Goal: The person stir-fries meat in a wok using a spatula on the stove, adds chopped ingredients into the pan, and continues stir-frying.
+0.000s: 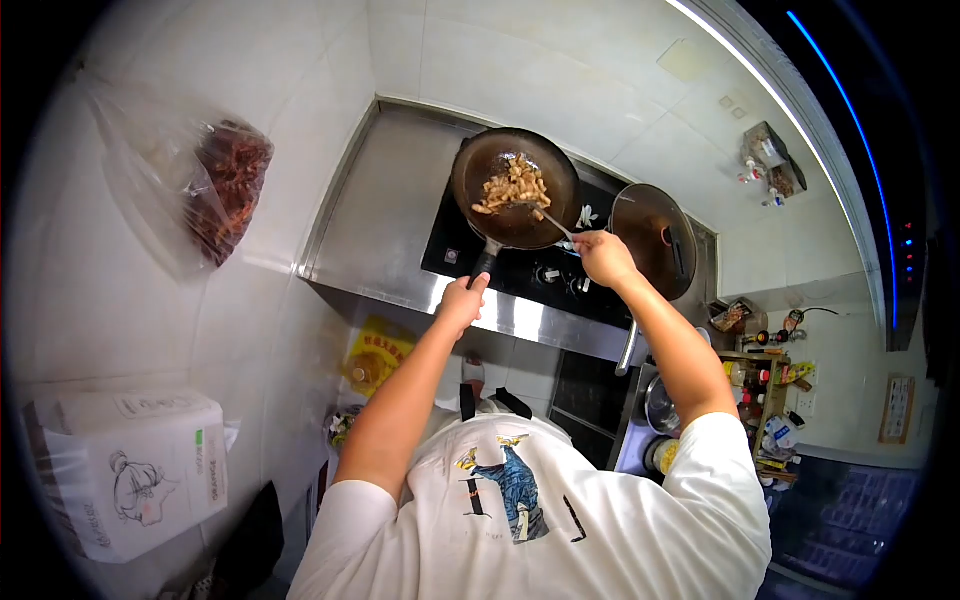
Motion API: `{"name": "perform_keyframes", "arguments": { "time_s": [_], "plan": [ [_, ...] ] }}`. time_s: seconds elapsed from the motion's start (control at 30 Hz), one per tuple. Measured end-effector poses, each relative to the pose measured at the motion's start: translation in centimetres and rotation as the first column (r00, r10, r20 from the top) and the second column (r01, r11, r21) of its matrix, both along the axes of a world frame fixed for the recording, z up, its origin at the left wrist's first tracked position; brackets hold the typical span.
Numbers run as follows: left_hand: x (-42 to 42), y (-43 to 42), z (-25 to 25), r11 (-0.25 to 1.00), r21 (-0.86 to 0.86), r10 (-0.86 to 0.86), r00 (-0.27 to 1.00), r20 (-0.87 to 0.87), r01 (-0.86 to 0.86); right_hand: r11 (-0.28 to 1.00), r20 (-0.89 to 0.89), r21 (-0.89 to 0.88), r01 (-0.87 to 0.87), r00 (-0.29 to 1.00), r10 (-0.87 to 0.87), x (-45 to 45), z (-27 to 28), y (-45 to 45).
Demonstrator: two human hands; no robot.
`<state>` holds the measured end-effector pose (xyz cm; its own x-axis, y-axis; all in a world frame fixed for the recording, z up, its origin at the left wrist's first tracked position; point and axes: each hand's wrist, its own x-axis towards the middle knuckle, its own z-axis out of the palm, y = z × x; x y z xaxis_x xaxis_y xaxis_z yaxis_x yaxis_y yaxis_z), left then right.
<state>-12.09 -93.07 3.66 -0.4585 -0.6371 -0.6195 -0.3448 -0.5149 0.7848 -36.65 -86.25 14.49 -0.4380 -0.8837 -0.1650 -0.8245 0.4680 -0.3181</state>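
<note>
Head camera view showed the left hand with its fingers wrapped around the black handle of a round, dark brown metal wok, which sat over the left part of a black, glossy stove. The right hand had its fingers closed on a slim, grey metal spatula, whose far end touched browned, chopped food pieces inside the wok. A round, dark pan with a glass lid stood just right of the wok.
</note>
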Motion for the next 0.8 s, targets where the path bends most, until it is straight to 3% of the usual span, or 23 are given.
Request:
{"name": "perform_keyframes", "arguments": {
  "time_s": [0.13, 0.27, 0.37, 0.5, 0.63, 0.73, 0.8],
  "plan": [
    [0.0, -0.2, -0.7, 1.000, -0.009, 0.015, 0.999, -0.033, -0.016, 0.991, 0.113, -0.090, 0.099, 0.990, -0.089, -1.2, -0.1, -1.9],
    [0.0, -0.1, 0.1, 1.000, 0.019, 0.000, 1.000, 0.018, 0.000, 0.965, 0.017, -0.246, 0.087, 0.996, -0.085, -1.9, -2.5, -5.1],
    [-0.2, -0.1, -0.9, 1.000, 0.002, 0.015, 1.000, -0.021, -0.015, 0.962, 0.162, -0.145, 0.230, 0.965, -0.207, -0.5, -4.7, -5.1],
    [0.0, -0.1, 0.1, 1.000, 0.029, 0.008, 1.000, 0.000, -0.008, 0.989, 0.174, -0.088, 0.123, 0.979, -0.106, -0.8, -4.5, -1.2],
    [-0.2, -0.2, -0.3, 0.999, 0.010, 0.044, 0.999, 0.018, -0.044, 1.000, -0.029, 0.002, 0.017, 0.999, -0.017, -1.4, 2.8, 2.2],
    [0.3, -0.2, -0.2, 0.999, 0.009, 0.036, 0.999, 0.010, -0.036, 0.985, -0.042, 0.171, 0.035, 0.999, -0.028, -1.2, 7.1, 3.7],
    [0.1, -0.3, -1.1, 1.000, 0.010, -0.020, 1.000, -0.004, 0.020, 0.989, -0.074, 0.150, -0.001, 0.997, 0.013, -1.7, 4.8, 3.3]
  ]
}}
